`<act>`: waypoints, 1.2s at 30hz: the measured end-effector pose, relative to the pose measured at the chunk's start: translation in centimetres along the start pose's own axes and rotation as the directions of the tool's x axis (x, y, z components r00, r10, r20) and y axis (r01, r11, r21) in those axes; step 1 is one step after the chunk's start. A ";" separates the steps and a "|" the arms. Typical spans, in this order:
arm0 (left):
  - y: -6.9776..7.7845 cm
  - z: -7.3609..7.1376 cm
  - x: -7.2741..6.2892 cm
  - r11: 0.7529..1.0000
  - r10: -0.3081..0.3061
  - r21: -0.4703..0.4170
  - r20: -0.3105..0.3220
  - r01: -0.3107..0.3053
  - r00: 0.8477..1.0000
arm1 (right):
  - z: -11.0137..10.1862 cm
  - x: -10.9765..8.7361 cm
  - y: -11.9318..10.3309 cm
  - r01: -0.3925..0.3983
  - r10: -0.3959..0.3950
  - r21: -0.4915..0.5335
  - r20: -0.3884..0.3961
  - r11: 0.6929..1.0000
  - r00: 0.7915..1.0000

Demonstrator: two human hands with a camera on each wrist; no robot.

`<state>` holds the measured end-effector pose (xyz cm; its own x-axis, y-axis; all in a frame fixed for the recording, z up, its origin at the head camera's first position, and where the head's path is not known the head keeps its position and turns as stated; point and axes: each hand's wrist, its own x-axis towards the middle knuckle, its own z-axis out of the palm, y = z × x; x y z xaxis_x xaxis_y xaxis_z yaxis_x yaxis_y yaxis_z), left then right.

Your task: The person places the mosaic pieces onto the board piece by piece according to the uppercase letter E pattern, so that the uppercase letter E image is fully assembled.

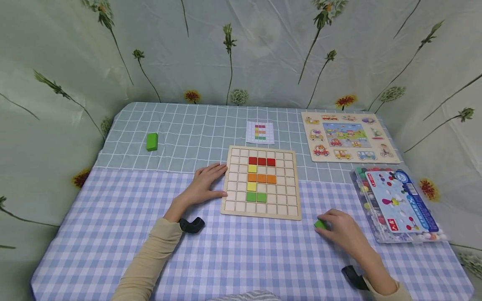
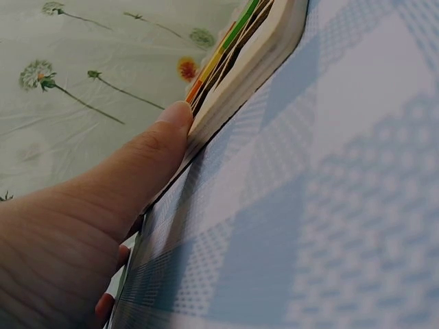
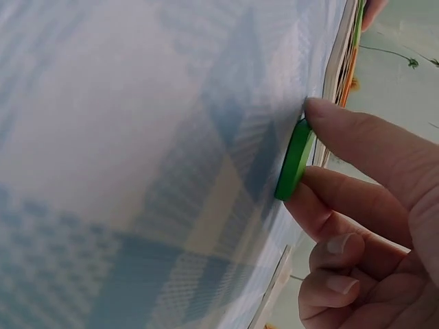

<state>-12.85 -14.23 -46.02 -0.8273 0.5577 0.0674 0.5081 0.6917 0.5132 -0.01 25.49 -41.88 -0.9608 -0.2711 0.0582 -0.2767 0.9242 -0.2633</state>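
Observation:
A wooden grid board (image 1: 298, 196) lies on the table with red, yellow, orange and green square tiles set in its cells, forming an E-like shape. At the board's left edge my left hand (image 1: 205, 184) rests with fingers spread, the thumb (image 2: 154, 147) touching its side in the left wrist view. To the right of the board, my right hand (image 1: 340, 230) pinches a green square tile (image 3: 295, 159) between thumb and fingers, low over the checked cloth. Behind the board lies a small pattern card (image 1: 268, 140) printed with the same coloured shape.
A green block (image 1: 152, 141) stands at the back left. On the back right is a wooden vehicle puzzle (image 1: 316, 158), and in front of it a clear plastic box (image 1: 404, 207) of coloured pieces. A flowered curtain (image 1: 263, 50) hangs behind the table.

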 end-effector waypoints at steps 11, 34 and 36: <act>0.0 0.0 -0.2 1.000 0.014 0.007 -0.009 -0.014 1.000 | -0.1 2.2 -1.5 0.110 -0.111 -0.022 -0.047 0.994 0.993; 0.0 0.0 -0.2 1.000 0.008 -0.004 0.002 -0.008 1.000 | 1.7 8.8 -6.3 0.322 -0.322 0.004 0.021 0.947 0.946; 0.1 -0.1 -0.2 1.000 0.008 -0.004 -0.001 -0.008 1.000 | 1.9 9.1 -6.4 0.345 -0.345 0.006 0.019 0.939 0.938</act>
<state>-12.68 -14.33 -45.95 -0.8236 0.5626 0.0719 0.5134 0.6857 0.5160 -6.98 16.57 -41.49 -0.8059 -0.5782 0.1272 -0.5909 0.7723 -0.2332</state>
